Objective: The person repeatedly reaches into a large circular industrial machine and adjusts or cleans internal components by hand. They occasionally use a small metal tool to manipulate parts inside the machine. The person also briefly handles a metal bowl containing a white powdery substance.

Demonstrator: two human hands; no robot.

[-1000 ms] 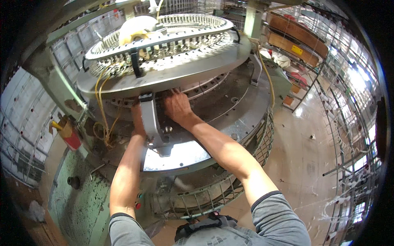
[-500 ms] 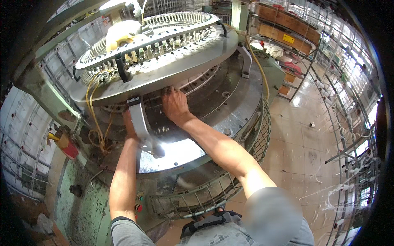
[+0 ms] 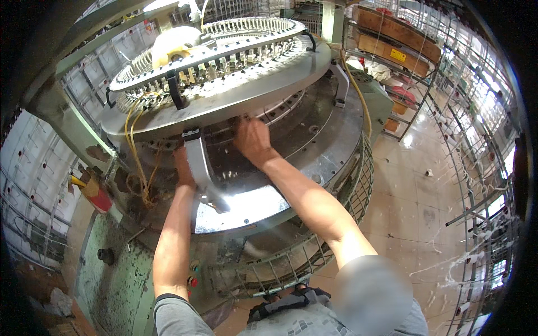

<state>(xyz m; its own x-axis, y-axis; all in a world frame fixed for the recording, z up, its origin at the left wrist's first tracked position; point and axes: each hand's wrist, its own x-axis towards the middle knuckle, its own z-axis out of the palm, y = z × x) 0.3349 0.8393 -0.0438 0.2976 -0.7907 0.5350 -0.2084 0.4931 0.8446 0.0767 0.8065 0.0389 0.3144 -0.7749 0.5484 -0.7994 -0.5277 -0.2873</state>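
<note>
A large circular knitting machine with a wide metal ring [image 3: 224, 106] stands in front of me. My right hand [image 3: 253, 141] reaches in under the ring's front edge, its fingers curled and closed. Its fingertips lie in shadow at the inner rim, so what they pinch is hidden. To the left, my left hand [image 3: 182, 165] is also up under the ring, partly behind a silver support bracket [image 3: 199, 162]. Its fingers cannot be seen. Below both hands spreads the machine's dark round bed [image 3: 291, 162], with a shiny metal plate [image 3: 241, 210] at its front.
Yellow tubes [image 3: 133, 145] hang down beside my left hand. A wire guard [image 3: 269, 277] curves round the machine's lower front. A red container [image 3: 98, 197] is fixed at the left. Wooden boxes [image 3: 392, 42] sit on a rack at the back right, and yarn frames line the right side.
The whole view has shifted slightly. My right hand stays under the ring, a touch farther right of the bracket. My left hand has barely moved.
</note>
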